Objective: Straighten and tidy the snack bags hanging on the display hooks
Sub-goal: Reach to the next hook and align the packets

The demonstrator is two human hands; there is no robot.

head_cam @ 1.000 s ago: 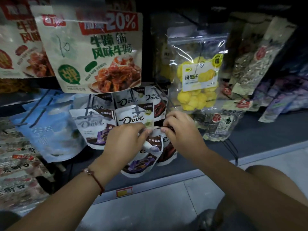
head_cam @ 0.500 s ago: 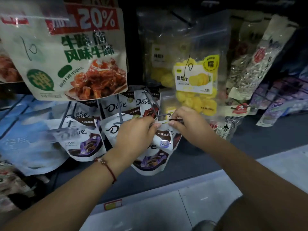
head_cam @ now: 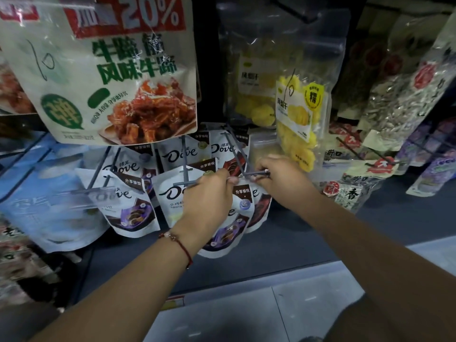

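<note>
Several white Dove chocolate bags hang on grey wire display hooks in the lower middle. My left hand (head_cam: 207, 196) and my right hand (head_cam: 278, 181) both pinch the top edge of one purple-printed Dove bag (head_cam: 232, 228) right at the tip of a grey hook (head_cam: 249, 172). The bag hangs tilted below my fingers. Another Dove bag (head_cam: 128, 208) hangs to the left, and one more Dove bag (head_cam: 170, 193) is partly behind my left hand. Whether the held bag's hole is on the hook is hidden by my fingers.
A large beef-tendon snack bag (head_cam: 111, 75) hangs above left. Clear bags of yellow dried pineapple (head_cam: 296, 114) hang above right. Sunflower-seed bags (head_cam: 399, 99) fill the right side, a pale blue bag (head_cam: 49, 206) the left. The dark shelf base (head_cam: 296, 248) and grey floor tiles (head_cam: 246, 317) lie below.
Both hands rose slightly with the Dove bag and brought its top edge up to the hook's tip. The view shifted left and closer to the rack.
</note>
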